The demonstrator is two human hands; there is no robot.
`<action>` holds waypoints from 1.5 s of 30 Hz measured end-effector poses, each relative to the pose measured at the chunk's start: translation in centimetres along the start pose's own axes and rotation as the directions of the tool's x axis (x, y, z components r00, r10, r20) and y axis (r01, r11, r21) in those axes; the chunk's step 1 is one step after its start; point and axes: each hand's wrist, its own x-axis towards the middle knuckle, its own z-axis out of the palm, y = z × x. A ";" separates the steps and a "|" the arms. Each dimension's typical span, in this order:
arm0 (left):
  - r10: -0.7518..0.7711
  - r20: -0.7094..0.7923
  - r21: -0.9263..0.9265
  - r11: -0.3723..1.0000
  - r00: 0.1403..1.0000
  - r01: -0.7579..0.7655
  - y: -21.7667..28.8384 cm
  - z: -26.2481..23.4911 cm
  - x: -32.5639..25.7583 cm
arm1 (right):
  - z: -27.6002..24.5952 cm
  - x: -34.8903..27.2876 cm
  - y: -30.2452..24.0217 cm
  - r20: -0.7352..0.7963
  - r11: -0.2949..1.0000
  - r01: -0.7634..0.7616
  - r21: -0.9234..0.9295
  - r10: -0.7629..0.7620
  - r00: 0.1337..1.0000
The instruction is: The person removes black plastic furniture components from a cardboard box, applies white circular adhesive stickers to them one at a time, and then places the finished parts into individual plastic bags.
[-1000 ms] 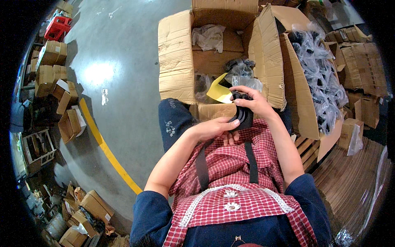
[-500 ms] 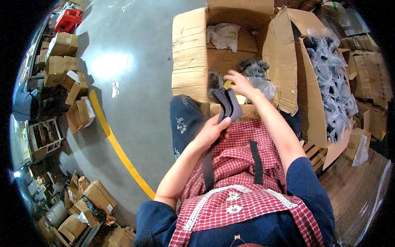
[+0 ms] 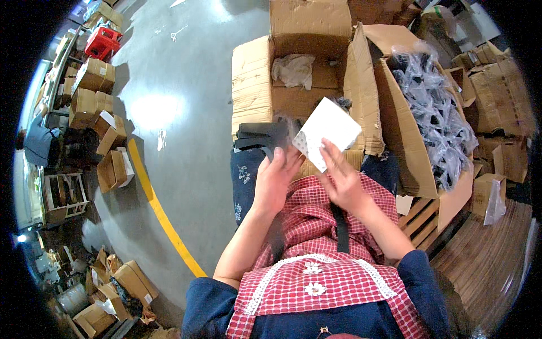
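A square white sheet or pad (image 3: 329, 131), with small grey marks along its lower left side, is tilted above the front of the open cardboard box (image 3: 254, 79). My right hand (image 3: 343, 183) holds its near edge, index and middle fingers laid over the top; the thumb is partly hidden. My left hand (image 3: 276, 176) has its fingers stretched out, their tips by the sheet's left corner and slightly blurred. Dark grey, curved flat pieces (image 3: 261, 137) lie just beyond that hand, over my left thigh and the box flap. Whether the left fingers touch them I cannot tell.
Crumpled white plastic (image 3: 294, 70) lies inside the open box. At right, a tall carton (image 3: 406, 130) holds several plastic-wrapped dark items (image 3: 437, 113), beside a wooden pallet (image 3: 420, 223). Cartons (image 3: 93, 76) and a red crate (image 3: 103, 42) line the left, past a yellow floor line (image 3: 164, 226).
The grey pieces have left my left hand and now lie by my left thigh. A white sheet is now in my right hand, where something yellow was. Both hands have moved nearer to me.
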 end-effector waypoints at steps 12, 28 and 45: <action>0.282 -0.061 0.288 0.924 0.957 -0.253 -2.4 3.0 -4.1 | -8.4 -5.2 -7.6 -0.007 0.952 0.251 0.173 -0.254 0.967; 0.351 0.378 0.557 0.653 0.857 -0.513 -1.5 2.7 -10.5 | -11.9 -3.8 -6.4 -0.266 0.994 0.104 -0.042 -0.111 0.957; 0.318 0.507 0.514 0.635 0.801 -0.577 -1.0 3.5 -11.0 | -12.9 -5.7 -7.2 0.038 0.509 -0.483 0.713 0.659 0.751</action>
